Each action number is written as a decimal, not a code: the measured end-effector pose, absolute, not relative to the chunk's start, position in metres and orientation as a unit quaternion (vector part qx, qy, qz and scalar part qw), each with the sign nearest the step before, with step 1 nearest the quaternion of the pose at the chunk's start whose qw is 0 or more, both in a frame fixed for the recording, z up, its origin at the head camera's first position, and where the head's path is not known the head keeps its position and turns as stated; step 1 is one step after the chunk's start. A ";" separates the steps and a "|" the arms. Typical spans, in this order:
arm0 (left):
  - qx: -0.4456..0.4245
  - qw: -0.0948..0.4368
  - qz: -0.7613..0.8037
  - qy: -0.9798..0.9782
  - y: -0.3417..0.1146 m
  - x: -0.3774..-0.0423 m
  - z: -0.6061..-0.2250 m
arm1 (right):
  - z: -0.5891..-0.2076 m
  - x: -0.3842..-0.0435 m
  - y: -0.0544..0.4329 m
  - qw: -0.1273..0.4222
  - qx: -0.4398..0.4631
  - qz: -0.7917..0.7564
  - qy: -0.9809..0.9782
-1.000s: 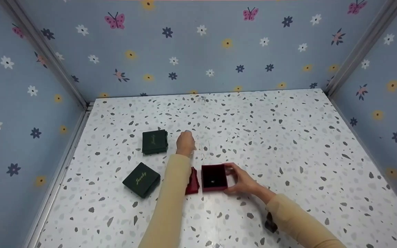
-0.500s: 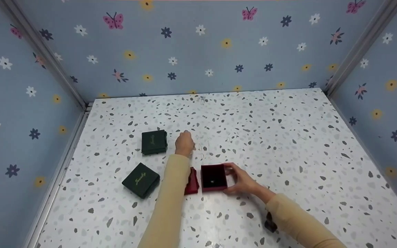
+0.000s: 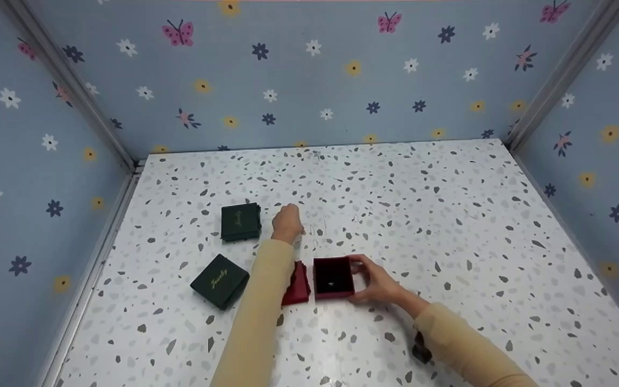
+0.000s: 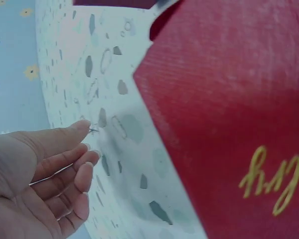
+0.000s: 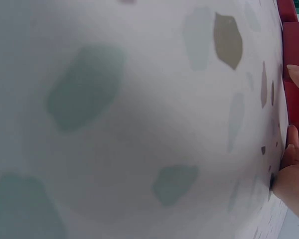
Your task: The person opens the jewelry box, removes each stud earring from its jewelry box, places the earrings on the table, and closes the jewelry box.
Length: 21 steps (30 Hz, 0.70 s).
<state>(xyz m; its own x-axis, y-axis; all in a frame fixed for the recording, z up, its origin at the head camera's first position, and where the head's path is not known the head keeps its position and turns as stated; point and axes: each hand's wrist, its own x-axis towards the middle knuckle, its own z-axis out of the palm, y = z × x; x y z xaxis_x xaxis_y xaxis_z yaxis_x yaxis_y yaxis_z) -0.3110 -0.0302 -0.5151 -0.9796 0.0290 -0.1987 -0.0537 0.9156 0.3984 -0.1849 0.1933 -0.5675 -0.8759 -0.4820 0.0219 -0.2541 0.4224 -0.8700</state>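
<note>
My right hand [image 3: 376, 282] grips the right side of an open red jewelry box [image 3: 334, 297] between thumb and fingers. Inside on dark lining lies one tiny shiny piece. In the right wrist view, red box sides [image 5: 298, 107] show beside the fingers. My left hand [image 4: 45, 184] is low over the table, fingers loosely curled, with a visible gap between thumb and fingertips. At the thumb tip is a tiny thin metal piece [image 4: 94, 130]; whether it is held is unclear. A red lid with gold lettering [image 4: 229, 99] lies near the left wrist, partly hidden by the sleeve in the head view.
Two dark green jewelry boxes, one square-on [image 3: 239, 221] and one turned [image 3: 219, 280], sit to the left. Thin loop-shaped pieces [image 4: 105, 60] lie on the speckled table [image 3: 449, 215] beyond the left hand. Flower-patterned walls [image 3: 309, 70] enclose the back and sides.
My left forearm has shifted slightly to the left, so more of the red lid shows. My right hand and the red box have stayed put.
</note>
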 end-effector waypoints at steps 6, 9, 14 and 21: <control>0.002 0.124 0.192 0.974 -0.031 -0.311 -0.505 | -0.570 -0.186 0.194 0.115 -0.218 -0.497 0.832; 0.011 0.130 0.182 0.975 -0.031 -0.310 -0.499 | -0.570 -0.186 0.194 0.120 -0.212 -0.489 0.837; 0.023 0.127 0.180 0.975 -0.031 -0.305 -0.490 | -0.571 -0.187 0.193 0.125 -0.208 -0.484 0.841; 0.038 0.117 0.208 0.970 -0.032 -0.294 -0.480 | -0.569 -0.186 0.193 0.118 -0.218 -0.495 0.833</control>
<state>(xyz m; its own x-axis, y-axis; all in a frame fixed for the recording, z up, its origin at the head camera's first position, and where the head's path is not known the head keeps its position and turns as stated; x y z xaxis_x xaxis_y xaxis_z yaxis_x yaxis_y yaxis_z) -0.2944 -0.0323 -0.4796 -0.9696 0.1218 -0.2124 0.0242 0.9109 0.4119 -0.1859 0.1934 -0.5689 -0.8773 -0.4797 0.0181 -0.2455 0.4160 -0.8756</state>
